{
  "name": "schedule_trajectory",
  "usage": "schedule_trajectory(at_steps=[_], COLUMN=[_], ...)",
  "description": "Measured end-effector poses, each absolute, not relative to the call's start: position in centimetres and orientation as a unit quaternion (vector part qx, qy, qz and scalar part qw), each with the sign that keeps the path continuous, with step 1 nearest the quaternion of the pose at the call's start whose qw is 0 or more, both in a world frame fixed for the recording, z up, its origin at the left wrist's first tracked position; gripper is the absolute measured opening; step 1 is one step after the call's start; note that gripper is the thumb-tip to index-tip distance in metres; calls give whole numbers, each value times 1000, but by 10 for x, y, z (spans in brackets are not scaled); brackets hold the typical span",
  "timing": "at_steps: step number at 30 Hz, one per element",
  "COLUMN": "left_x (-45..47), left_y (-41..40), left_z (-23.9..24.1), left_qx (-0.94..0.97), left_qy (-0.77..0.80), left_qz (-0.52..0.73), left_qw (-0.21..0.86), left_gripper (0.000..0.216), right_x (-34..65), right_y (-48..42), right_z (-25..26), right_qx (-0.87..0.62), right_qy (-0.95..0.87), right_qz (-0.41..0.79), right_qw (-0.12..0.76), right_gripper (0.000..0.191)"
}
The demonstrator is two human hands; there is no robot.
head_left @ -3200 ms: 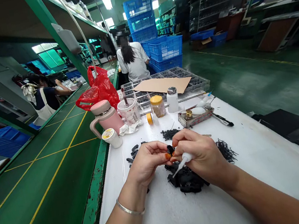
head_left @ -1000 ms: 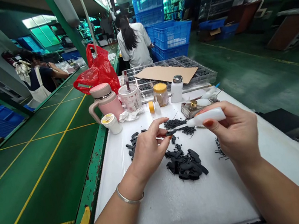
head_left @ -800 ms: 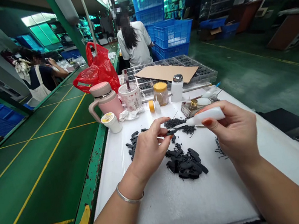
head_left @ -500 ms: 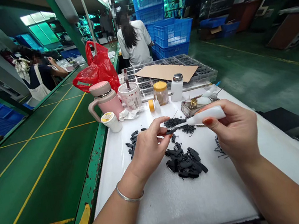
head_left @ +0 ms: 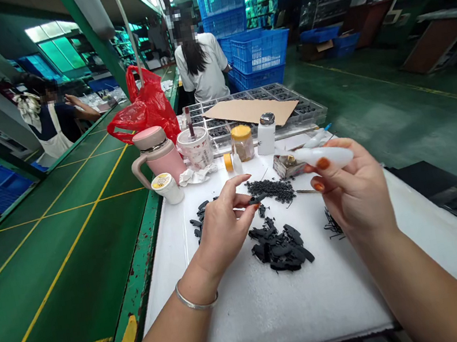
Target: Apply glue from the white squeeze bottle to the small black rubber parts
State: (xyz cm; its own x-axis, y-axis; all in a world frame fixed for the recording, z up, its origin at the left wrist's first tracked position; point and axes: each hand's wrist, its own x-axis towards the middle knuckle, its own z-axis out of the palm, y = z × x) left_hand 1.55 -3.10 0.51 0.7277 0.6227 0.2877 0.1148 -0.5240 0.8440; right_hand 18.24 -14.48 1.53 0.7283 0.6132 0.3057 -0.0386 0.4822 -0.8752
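Between thumb and fingers, my left hand (head_left: 225, 218) pinches a small black plastic part (head_left: 257, 199). My right hand (head_left: 351, 185) is closed around a white squeeze bottle (head_left: 329, 156), its narrow end pointing left and apart from the black part. Below my hands lies a pile of curved black parts (head_left: 283, 249) on the white tabletop (head_left: 254, 324). Tiny black rings or clips (head_left: 275, 189) are heaped behind it. More black pieces (head_left: 201, 216) lie partly hidden behind my left hand, and thin black pins (head_left: 332, 226) sit beside my right wrist.
Along the back stand a pink mug (head_left: 160, 156), a lidded cup (head_left: 195, 147), a yellow-capped jar (head_left: 242, 142) and a white dispenser bottle (head_left: 266, 134). Behind them is a compartment tray (head_left: 310, 113) under cardboard (head_left: 251, 111). A green conveyor (head_left: 58, 252) runs left. Two people sit farther off.
My right hand has drawn the squeeze bottle back to the right, away from the black part. My left hand keeps its pinch and has barely moved.
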Motion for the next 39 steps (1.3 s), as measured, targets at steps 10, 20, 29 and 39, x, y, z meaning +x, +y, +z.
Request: schedule_trajectory(at_steps=[10, 20, 29, 39], left_x=[20, 20, 20, 21], left_y=[-41, -37, -32, -37], left_z=[12, 12, 8, 10], left_qx=[691, 687, 612, 591], left_qy=[211, 229, 251, 263], left_qz=[329, 311, 227, 182], left_qw=[608, 616, 715, 741], left_gripper=[52, 30, 28, 29], right_x=[154, 152, 152, 155], right_y=[-131, -128, -131, -135], right_z=[2, -6, -3, -10], right_qx=[-563, -566, -651, -597], right_qy=[-416, -408, -484, -631], right_qz=[342, 299, 21, -172], right_qw=[627, 651, 584, 465], right_gripper=[21, 23, 8, 20])
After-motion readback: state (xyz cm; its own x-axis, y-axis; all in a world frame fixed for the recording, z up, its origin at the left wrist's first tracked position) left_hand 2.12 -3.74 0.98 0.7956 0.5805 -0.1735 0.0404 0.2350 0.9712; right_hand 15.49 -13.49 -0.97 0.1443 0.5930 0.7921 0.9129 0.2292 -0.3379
